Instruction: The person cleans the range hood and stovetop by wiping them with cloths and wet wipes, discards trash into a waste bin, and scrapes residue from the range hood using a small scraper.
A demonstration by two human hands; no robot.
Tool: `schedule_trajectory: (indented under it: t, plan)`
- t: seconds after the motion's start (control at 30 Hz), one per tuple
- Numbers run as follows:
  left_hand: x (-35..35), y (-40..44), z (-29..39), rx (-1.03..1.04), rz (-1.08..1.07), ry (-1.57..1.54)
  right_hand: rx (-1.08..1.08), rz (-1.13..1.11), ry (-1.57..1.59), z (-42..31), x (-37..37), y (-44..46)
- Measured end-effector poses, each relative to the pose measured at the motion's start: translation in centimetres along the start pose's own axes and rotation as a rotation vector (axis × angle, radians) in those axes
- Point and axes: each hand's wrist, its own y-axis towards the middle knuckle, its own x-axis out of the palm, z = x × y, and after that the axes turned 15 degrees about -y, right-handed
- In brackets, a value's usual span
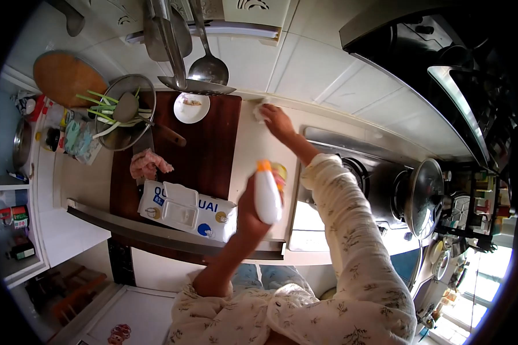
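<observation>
My left hand [252,201] is closed around a white bottle [267,198] with an orange top, held above the pale counter [247,138]. Something yellowish shows just behind the bottle; I cannot make out what it is. Stretched toward the back wall, my right hand [277,123] grips a crumpled white wipe [260,111] against the far edge of the counter. A pack of wipes [181,210] with blue lettering lies below left of the bottle, on the dark wooden board [213,149].
Left on the board are a small white dish [191,107], a pink crumpled cloth or piece of meat [149,164] and a pan of green onions [124,112]. A gas stove [316,138] with a lidded pot [425,198] stands right. Ladles [209,69] hang above.
</observation>
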Motion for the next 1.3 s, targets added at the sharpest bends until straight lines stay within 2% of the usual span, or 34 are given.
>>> schedule_trajectory:
  t: [0.07,0.1,0.13,0.2,0.23,0.27,0.33,0.4,0.5,0.53,0.6,0.67,0.7,0.73,0.8,0.83,0.9,0.93,1.0,1.07,1.13,1.2,1.23,1.27,1.3]
  plan:
    - [-1.7,3.1,1.0,0.187,-0.027,0.204,-0.125,-0.003,-0.049,-2.8,1.4,-0.5]
    - [-2.6,4.3,1.2,0.206,0.023,0.192,-0.209,-0.063,-0.061,-4.5,0.6,-1.3]
    - [-3.4,6.0,1.7,0.300,-0.027,0.384,-0.235,-0.028,0.010,-6.0,0.4,-2.5]
    - [-4.2,8.1,1.9,0.235,0.014,0.281,-0.345,-0.076,-0.104,-7.7,0.0,-5.0]
    - [-4.6,9.2,2.0,0.204,0.037,0.228,-0.342,-0.140,-0.065,-8.5,-0.1,-6.7]
    - [-5.1,9.8,2.1,0.257,-0.007,0.419,-0.341,-0.200,-0.031,-9.3,-0.4,-8.4]
    - [-6.1,10.6,1.9,0.278,-0.035,0.563,-0.389,-0.241,0.064,-10.2,1.1,-12.0]
    - [-6.7,11.2,1.1,0.291,-0.040,0.621,-0.473,-0.285,0.156,-11.1,-1.0,-14.1]
    - [-7.6,11.7,-0.2,0.292,-0.007,0.605,-0.320,-0.436,0.304,-10.7,-3.0,-15.6]
    - [-7.9,11.9,-0.5,0.312,0.002,0.620,0.233,-0.509,0.646,-11.2,-5.8,-14.5]
    - [-9.1,12.3,-0.8,0.426,-0.027,0.742,0.557,-0.173,0.726,-7.9,-5.7,-13.9]
    - [-9.8,12.1,-1.0,0.370,0.035,0.667,0.271,0.056,-0.048,-5.0,-7.0,-13.9]
    - [-10.7,12.1,-1.4,0.386,0.058,0.726,0.232,0.013,-0.192,-4.3,-5.4,-15.5]
    - [-11.9,12.3,-1.9,0.404,0.078,0.779,0.246,-0.107,-0.182,-5.3,-4.5,-17.1]
    - [-14.0,12.4,-2.4,0.360,0.089,0.747,0.032,-0.221,-0.714,-8.0,-2.0,-21.1]
    - [-14.6,12.3,-2.5,0.343,0.088,0.734,0.043,-0.119,-0.510,-9.5,-1.7,-21.7]
    - [-14.2,11.9,-1.9,0.343,0.073,0.761,0.033,-0.115,0.028,-11.7,-4.4,-20.4]
    - [-14.0,11.5,-1.6,0.345,0.076,0.793,0.105,-0.069,0.193,-11.8,-5.3,-19.3]
    - [-14.3,10.3,-1.3,0.220,0.118,0.875,0.215,0.012,0.087,-9.6,-3.4,-17.8]
    - [-14.0,8.7,-1.3,0.223,0.113,0.712,0.337,0.167,0.080,-8.1,-6.3,-14.1]
    - [-14.1,7.0,-0.7,0.099,0.174,0.748,0.479,0.170,-0.022,-6.7,-5.5,-12.7]
    - [-13.8,5.9,-0.3,0.056,0.175,0.763,0.314,0.074,-0.106,-6.5,-3.0,-14.1]
    - [-13.8,5.6,-0.4,0.023,0.184,0.752,0.157,0.033,-0.072,-6.6,-2.9,-14.8]
    - [-13.8,5.2,-0.3,0.001,0.185,0.751,0.090,-0.066,0.030,-6.6,-2.6,-15.2]
    - [-13.9,5.2,-0.3,-0.005,0.169,0.755,0.188,-0.044,0.150,-7.1,-4.0,-15.4]
